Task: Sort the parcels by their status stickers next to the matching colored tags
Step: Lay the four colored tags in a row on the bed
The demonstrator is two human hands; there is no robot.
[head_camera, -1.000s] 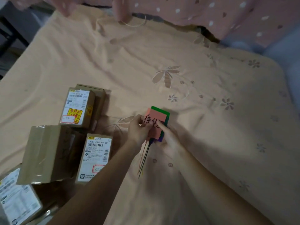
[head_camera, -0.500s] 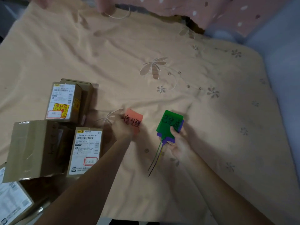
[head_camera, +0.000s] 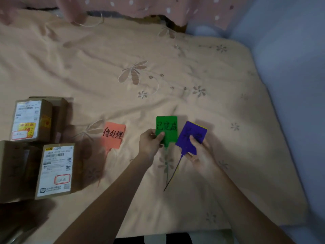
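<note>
Forearms extend from the lower edge of the head view up and inward over the bed (head_camera: 175, 55), which is covered by a peach sheet with a floral print. The left hand (head_camera: 149, 144) is raised at mid-frame with the wrist bent slightly right; its grip is closed on the lower left corner of the green tag (head_camera: 168, 128), thumb pressed on the tag face over the black handwritten characters. The green tag stands nearly upright in the frame, its thin tail trailing down toward the sheet. The right hand (head_camera: 200, 154) sits just beside it, palm turned inward, fingers curled under — its grip is closed on the purple tag (head_camera: 190, 136), thumb lying across the face. A yellow edge shows behind the top right corner of the purple tag; whether this is a separate tag cannot be told. The purple tag is tilted to the right, and its long thin tail hangs down and left past the wrist. The two held tags are near each other but do not overlap. The orange tag (head_camera: 113, 135) lies flat on the sheet to the left of the left hand, apart from it, black characters facing up. Cardboard parcels (head_camera: 52, 169) are grouped at the left edge of the bed, two showing white shipping labels with small red-bordered status stickers (head_camera: 62, 179).
</note>
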